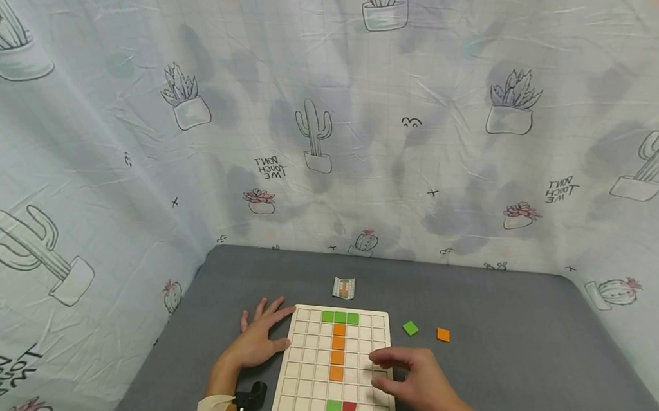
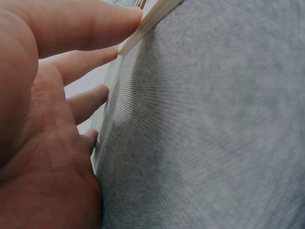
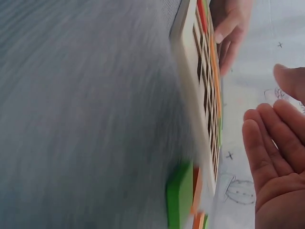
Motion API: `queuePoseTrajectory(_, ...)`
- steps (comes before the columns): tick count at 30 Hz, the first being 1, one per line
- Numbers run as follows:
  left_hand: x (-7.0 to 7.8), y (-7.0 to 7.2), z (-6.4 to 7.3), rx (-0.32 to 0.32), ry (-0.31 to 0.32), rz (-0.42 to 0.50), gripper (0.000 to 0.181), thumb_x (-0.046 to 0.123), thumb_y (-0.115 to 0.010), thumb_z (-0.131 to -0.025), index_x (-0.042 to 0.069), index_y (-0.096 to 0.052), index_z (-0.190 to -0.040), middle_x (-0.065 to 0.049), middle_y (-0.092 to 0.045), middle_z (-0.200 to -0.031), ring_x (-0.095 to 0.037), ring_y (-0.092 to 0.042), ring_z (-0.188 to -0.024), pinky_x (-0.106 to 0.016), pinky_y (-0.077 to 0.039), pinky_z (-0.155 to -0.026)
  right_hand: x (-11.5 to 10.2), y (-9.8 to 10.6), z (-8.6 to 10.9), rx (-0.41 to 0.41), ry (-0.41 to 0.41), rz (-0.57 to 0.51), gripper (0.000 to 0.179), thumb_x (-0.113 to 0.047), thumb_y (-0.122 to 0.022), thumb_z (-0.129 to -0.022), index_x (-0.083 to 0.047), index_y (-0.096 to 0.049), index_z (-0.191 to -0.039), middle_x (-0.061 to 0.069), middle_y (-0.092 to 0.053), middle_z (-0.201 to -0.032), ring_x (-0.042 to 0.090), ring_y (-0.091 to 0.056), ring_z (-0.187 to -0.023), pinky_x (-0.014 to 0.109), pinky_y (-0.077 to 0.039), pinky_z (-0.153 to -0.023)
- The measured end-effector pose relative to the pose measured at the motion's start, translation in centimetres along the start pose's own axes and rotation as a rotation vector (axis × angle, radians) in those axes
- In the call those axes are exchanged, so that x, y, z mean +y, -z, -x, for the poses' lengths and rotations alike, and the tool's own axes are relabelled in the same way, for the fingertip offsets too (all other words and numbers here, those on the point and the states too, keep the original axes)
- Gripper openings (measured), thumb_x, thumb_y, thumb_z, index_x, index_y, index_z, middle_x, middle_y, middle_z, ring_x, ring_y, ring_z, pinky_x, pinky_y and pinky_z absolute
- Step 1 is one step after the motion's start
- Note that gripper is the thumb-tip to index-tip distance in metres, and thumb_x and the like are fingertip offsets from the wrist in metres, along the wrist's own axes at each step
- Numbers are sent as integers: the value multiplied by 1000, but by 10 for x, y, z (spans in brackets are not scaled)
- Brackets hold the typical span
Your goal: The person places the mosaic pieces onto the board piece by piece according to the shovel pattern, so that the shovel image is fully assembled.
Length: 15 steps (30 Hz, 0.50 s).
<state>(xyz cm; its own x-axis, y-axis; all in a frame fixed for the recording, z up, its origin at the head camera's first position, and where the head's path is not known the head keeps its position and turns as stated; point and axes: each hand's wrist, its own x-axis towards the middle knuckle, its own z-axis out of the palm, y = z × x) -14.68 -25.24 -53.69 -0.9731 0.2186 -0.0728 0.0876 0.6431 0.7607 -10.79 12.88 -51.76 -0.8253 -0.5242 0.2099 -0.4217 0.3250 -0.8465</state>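
A pale wooden grid board [image 1: 303, 387] lies flat on the table. Three green squares [image 1: 340, 317] sit in its far row, with a column of several orange squares [image 1: 338, 343] below the middle one. In the near row a green square [image 1: 334, 409] adjoins a red quarter-round tile [image 1: 349, 410]. My left hand [image 1: 258, 344] rests beside the board, fingers spread, thumb and index fingertip at its left edge; the left wrist view shows the same thumb [image 2: 95, 26] against the rim. Over the board's right side hovers my right hand [image 1: 423, 382], thumb apart from fingers, holding nothing.
A loose green tile [image 1: 410, 328] and an orange tile [image 1: 443, 335] lie right of the board. Behind it is a small pattern card [image 1: 343, 288]. The grey table [image 1: 527, 350] ends at a cactus-print curtain [image 1: 346, 142] at the back and sides.
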Motion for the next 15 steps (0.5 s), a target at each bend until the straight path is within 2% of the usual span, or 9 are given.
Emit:
queuePoseTrajectory(3, 2, 1, 0, 4, -3, -3, 70, 9, -80, -94, 17, -59, -160, -21, -30, -179, -54, -2, -169, -80, 15, -123, 2, 13, 6, 6, -14, -11, 36, -28, -87, -96, -7, -80, -125, 11, -82, -120, 25, -82, -108, 40, -68, -91)
queuePoseTrajectory(7, 4, 2, 1, 4, -4, 0, 70, 8, -80, -94, 16, -59, -160, -22, -30, -179, -54, -1, -168, -80, 15, -123, 5, 30, 13, 25, 12, -5, 39, -27, -88, -95, -3, -80, -126, 14, -82, -120, 24, -82, -108, 39, -67, -92)
queuePoseTrajectory(15, 2, 1, 0, -1, -1, 12, 70, 9, -80, -94, 17, -59, -160, -22, -30, -179, -54, 0, -168, -80, 16, -123, 12, 62, 27, 55, -9, 83, 39, -27, -90, -93, -6, -81, -125, 10, -83, -120, 23, -81, -105, 35, -66, -92)
